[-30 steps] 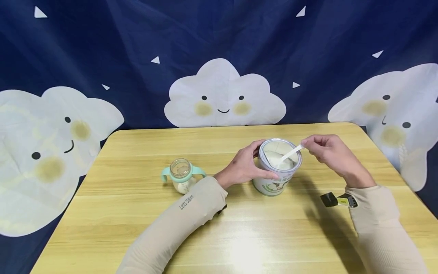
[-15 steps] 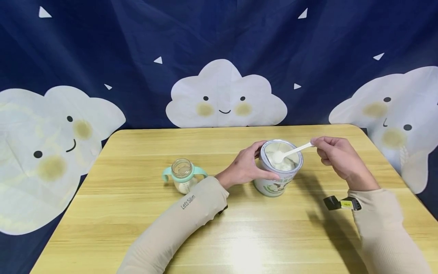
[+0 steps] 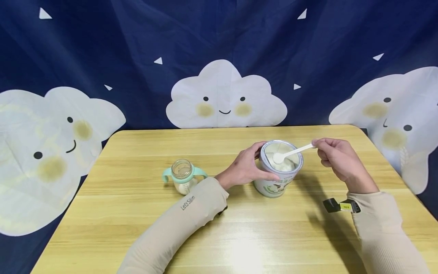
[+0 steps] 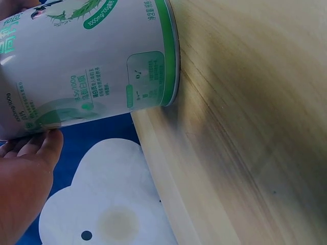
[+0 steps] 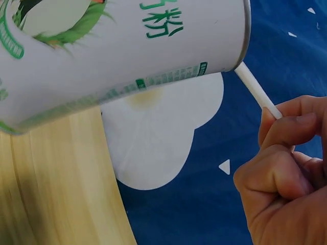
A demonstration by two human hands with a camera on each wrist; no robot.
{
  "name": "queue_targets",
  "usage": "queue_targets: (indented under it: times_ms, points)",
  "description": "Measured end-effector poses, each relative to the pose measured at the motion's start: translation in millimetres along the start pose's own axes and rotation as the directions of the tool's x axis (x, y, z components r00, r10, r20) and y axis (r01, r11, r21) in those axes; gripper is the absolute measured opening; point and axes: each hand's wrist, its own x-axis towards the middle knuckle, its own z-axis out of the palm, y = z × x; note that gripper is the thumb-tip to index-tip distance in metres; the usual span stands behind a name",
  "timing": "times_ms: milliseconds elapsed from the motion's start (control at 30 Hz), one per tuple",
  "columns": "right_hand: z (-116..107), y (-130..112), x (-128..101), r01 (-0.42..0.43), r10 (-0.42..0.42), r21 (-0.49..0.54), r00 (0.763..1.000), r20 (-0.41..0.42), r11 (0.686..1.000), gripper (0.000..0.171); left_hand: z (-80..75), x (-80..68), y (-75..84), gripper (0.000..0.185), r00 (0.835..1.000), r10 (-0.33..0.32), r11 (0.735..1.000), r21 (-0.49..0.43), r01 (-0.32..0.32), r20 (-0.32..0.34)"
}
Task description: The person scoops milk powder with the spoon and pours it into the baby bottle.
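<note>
My left hand (image 3: 243,167) grips a white and green milk powder tin (image 3: 272,186) from its left side, thumb across the front. The tin has no lid on, and pale powder (image 3: 287,165) shows inside. My right hand (image 3: 337,158) pinches the handle end of a white measuring scoop (image 3: 297,150). Its round bowl, filled with powder, is inside the mouth of the tin, and the handle slants up over the right rim. In the right wrist view the scoop handle (image 5: 258,92) runs from behind the tin's rim to the pinching fingers; the bowl is hidden there.
A baby bottle (image 3: 183,175) with mint-green handles stands uncapped left of the tin, pale contents in its lower part. The left sleeve (image 3: 202,205) partly covers it. Behind the wooden table (image 3: 219,236) hangs a dark blue curtain (image 3: 219,30) with cloud prints.
The right hand has drawn a little to the right, and the scoop's bowl, earlier down in the powder, has come up into view. The left hand stays on the tin.
</note>
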Motion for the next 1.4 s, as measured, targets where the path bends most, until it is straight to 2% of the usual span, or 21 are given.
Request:
queue_targets:
  times_ms: [233, 600, 1200, 1400]
  points:
    - [-0.5, 1.3, 0.8, -0.004, 0.003, 0.016, 1.000, 0.009, 1.000, 0.030, 0.7, -0.1, -0.8, 0.098, 1.000, 0.021, 0.999, -0.032, -0.021, 0.010]
    - [0.8, 2.1, 1.0, -0.013, 0.012, 0.036, 1.000, 0.024, 0.999, 0.031, -0.2, -2.2, 0.8, 0.098, 0.999, 0.026, 1.000, -0.017, -0.026, 0.018]
    - [-0.3, -5.9, -0.8, -0.004, 0.000, 0.099, 0.999, 0.043, 0.995, 0.034, -1.4, -5.8, 3.4, 0.102, 1.000, -0.006, 1.000, 0.020, 0.005, 0.021]
    - [0.2, -10.7, -1.2, 0.021, -0.027, 0.111, 0.998, 0.051, 0.994, 0.036, -7.1, -9.9, 3.9, 0.104, 1.000, 0.023, 1.000, 0.006, -0.023, 0.021]
